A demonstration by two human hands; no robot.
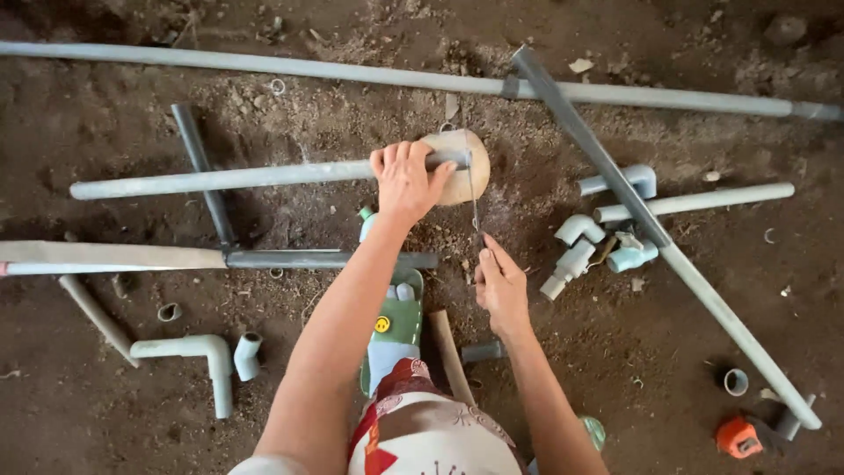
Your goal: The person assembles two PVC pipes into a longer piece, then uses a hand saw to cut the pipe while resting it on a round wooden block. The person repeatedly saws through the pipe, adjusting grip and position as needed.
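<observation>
The person's left hand [406, 180] was clamped over a long grey plastic pipe [237, 179], the fingers wrapped across its top near the right end. That end lay on a round, pale wooden block [459, 167] set on the bare brown earth floor [105, 413], and the rest of the pipe ran off to the left, roughly level. The right hand [501, 286] had its grip closed on the lower end of a thin metal saw blade [473, 198], which stood nearly upright in the view and met the pipe just to the right of the left hand's fingertips, over the block.

Below the left forearm, a foot in a green sandal with a small yellow round badge [393, 325] stood on the earth, and a patterned red and white cloth [422, 431] covered the knee at the bottom edge. A narrow wooden strip [448, 352] lay just beside the sandal.

More grey pipes lay around: one very long one [264, 63] across the top, a dark one [615, 176] slanting down to the right, and a shorter dark one [204, 176] crossing under the held pipe. A cluster of pale grey elbow and valve fittings [585, 251] sat to the right of the right hand, near it but apart. An L-shaped pipe piece [207, 352] lay at lower left, and an orange tape measure [737, 437] at lower right.
</observation>
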